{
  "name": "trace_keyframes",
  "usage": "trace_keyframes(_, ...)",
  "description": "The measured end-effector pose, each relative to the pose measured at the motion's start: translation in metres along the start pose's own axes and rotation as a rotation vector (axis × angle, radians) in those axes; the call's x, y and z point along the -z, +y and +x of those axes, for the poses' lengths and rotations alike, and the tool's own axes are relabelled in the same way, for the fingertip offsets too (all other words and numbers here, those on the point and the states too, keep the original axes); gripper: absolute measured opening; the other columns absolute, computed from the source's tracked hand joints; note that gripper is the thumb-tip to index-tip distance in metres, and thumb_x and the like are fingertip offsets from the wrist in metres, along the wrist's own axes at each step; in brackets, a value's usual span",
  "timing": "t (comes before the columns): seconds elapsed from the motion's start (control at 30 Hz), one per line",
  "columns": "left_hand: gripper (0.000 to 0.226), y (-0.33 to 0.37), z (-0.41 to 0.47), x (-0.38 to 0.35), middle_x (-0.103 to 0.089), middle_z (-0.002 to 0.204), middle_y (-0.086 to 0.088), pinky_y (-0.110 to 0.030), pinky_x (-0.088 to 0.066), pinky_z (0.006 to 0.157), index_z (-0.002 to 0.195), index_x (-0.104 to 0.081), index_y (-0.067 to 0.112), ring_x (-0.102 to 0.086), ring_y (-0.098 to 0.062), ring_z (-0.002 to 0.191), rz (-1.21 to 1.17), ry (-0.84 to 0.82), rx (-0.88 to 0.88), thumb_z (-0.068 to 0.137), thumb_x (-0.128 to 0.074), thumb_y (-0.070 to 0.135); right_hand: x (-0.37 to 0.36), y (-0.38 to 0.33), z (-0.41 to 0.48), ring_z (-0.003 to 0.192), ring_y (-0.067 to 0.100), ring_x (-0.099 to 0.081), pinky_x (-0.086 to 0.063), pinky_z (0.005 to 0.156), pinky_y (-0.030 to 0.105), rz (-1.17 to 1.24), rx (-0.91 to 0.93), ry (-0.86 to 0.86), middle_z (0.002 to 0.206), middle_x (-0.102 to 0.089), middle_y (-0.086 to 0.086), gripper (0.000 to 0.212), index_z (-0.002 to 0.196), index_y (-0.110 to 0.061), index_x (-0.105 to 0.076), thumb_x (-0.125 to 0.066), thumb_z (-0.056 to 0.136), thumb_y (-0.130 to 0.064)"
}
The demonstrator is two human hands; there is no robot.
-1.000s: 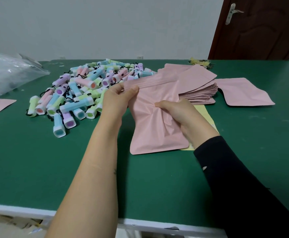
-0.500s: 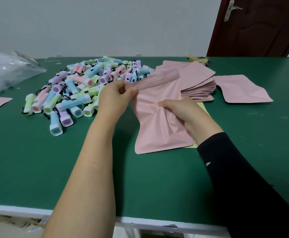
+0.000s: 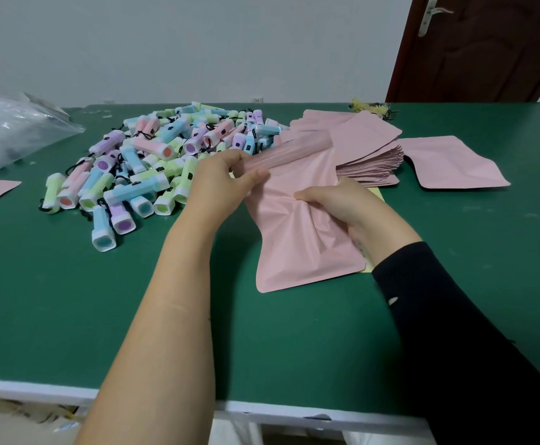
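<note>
One pink pouch (image 3: 294, 245), lying on green surface (image 3: 69, 300); left hand (image 3: 220, 181) grip pinched on its top strip; right hand (image 3: 336, 203) grip clamped on its crumpled middle.

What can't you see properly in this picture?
Head view only.
Inside of the pink bag: hidden by its own sides.
Yellow sheet: mostly covered by that bag and the right hand.
Clear plastic bag: cut off by the left edge, contents blurry.
Lowest torches in the pile: buried under the others.
</note>
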State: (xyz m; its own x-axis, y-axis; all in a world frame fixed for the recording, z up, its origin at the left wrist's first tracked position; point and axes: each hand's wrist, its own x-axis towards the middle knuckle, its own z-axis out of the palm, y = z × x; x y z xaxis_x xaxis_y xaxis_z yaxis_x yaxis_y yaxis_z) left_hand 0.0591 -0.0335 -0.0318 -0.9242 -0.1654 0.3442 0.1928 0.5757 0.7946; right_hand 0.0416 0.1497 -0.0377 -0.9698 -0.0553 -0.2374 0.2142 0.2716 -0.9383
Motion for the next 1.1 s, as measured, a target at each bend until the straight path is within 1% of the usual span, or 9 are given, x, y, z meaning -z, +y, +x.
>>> trace_keyframes(0.1, 0.009, 0.002, 0.0, -0.002, -0.067, 0.084, -0.007, -0.035, -0.048, 0.077, 0.086, -0.069, 0.021, -0.059, -0.028, 0.085, 0.021, -0.002, -0.034, 0.087, -0.074, 0.028, -0.001, -0.001, -0.001, 0.076, 0.024, -0.071, -0.059, 0.073, 0.036, -0.023, 0.002, -0.01, 0.09, -0.073, 0.006, 0.042, 0.109, -0.01, -0.065, -0.08, 0.073, -0.026)
trace_keyframes(0.13, 0.01, 0.002, 0.001, -0.003, -0.067, 0.087, -0.009, -0.037, -0.049, 0.078, 0.09, -0.07, 0.017, -0.06, -0.03, 0.087, 0.045, -0.003, -0.045, 0.088, -0.073, 0.026, -0.002, -0.001, -0.002, 0.077, 0.024, -0.071, -0.059, 0.074, 0.036, -0.028, 0.003, -0.015, 0.091, -0.073, 0.006, 0.042, 0.109, -0.011, -0.065, -0.08, 0.073, -0.026)
trace_keyframes(0.27, 0.007, 0.001, 0.004, -0.003, -0.061, 0.083, 0.0, -0.033, -0.044, 0.075, 0.085, -0.065, 0.022, -0.055, -0.023, 0.086, 0.088, -0.003, -0.033, 0.09, -0.07, 0.025, -0.005, -0.002, -0.004, 0.079, 0.025, -0.072, -0.059, 0.08, 0.04, -0.03, 0.011, -0.03, 0.093, -0.074, 0.006, 0.039, 0.109, -0.012, -0.066, -0.079, 0.074, -0.024)
trace_keyframes(0.37, 0.008, 0.001, 0.003, -0.003, -0.059, 0.079, 0.004, -0.035, -0.045, 0.078, 0.085, -0.064, 0.023, -0.055, -0.026, 0.093, 0.106, 0.004, -0.047, 0.091, -0.068, 0.027, -0.004, -0.003, -0.005, 0.08, 0.025, -0.071, -0.058, 0.08, 0.041, -0.024, 0.015, -0.03, 0.093, -0.073, 0.005, 0.037, 0.109, -0.012, -0.067, -0.078, 0.075, -0.023)
trace_keyframes(0.6, 0.014, 0.003, 0.004, -0.006, -0.065, 0.1, -0.003, -0.049, -0.045, 0.095, 0.098, -0.069, 0.016, -0.053, -0.036, 0.112, 0.142, -0.005, -0.062, 0.094, -0.065, 0.029, -0.008, -0.002, -0.006, 0.085, 0.027, -0.071, -0.058, 0.085, 0.044, -0.039, 0.022, -0.084, 0.097, -0.074, 0.006, 0.042, 0.115, -0.014, -0.066, -0.078, 0.075, -0.021)
trace_keyframes(0.77, 0.021, 0.008, 0.001, -0.009, -0.062, 0.097, 0.0, -0.05, -0.046, 0.094, 0.101, -0.069, 0.016, -0.054, -0.035, 0.111, 0.172, -0.01, -0.062, 0.094, -0.062, 0.035, -0.007, -0.002, -0.006, 0.08, 0.026, -0.072, -0.058, 0.082, 0.044, -0.067, 0.019, -0.086, 0.091, -0.075, 0.005, 0.036, 0.109, -0.015, -0.068, -0.078, 0.075, -0.023)
trace_keyframes(0.9, 0.012, 0.007, 0.002, -0.011, -0.061, 0.086, 0.006, -0.052, -0.042, 0.099, 0.085, -0.062, 0.027, -0.056, -0.03, 0.104, 0.196, -0.018, -0.062, 0.095, -0.061, 0.034, -0.01, -0.001, -0.006, 0.081, 0.027, -0.072, -0.057, 0.085, 0.045, -0.125, 0.018, -0.099, 0.089, -0.074, 0.005, 0.031, 0.101, -0.014, -0.07, -0.078, 0.073, -0.025)
trace_keyframes(1.0, 0.023, 0.008, 0.002, -0.012, -0.053, 0.071, 0.01, -0.059, -0.03, 0.108, 0.081, -0.059, 0.019, -0.051, -0.021, 0.088, 0.267, -0.004, -0.007, 0.096, -0.057, 0.036, -0.012, 0.0, -0.005, 0.08, 0.026, -0.072, -0.058, 0.085, 0.045, -0.133, 0.024, -0.096, 0.088, -0.074, 0.004, 0.028, 0.098, -0.014, -0.071, -0.079, 0.072, -0.024)
trace_keyframes(1.1, 0.031, 0.011, 0.0, -0.015, -0.048, 0.068, 0.01, -0.063, -0.013, 0.114, 0.073, -0.049, 0.023, -0.048, -0.018, 0.079, 0.307, -0.007, 0.034, 0.098, -0.052, 0.04, -0.011, -0.001, -0.006, 0.082, 0.028, -0.072, -0.057, 0.086, 0.046, -0.143, 0.018, -0.1, 0.09, -0.074, 0.006, 0.031, 0.1, -0.013, -0.071, -0.078, 0.072, -0.024)
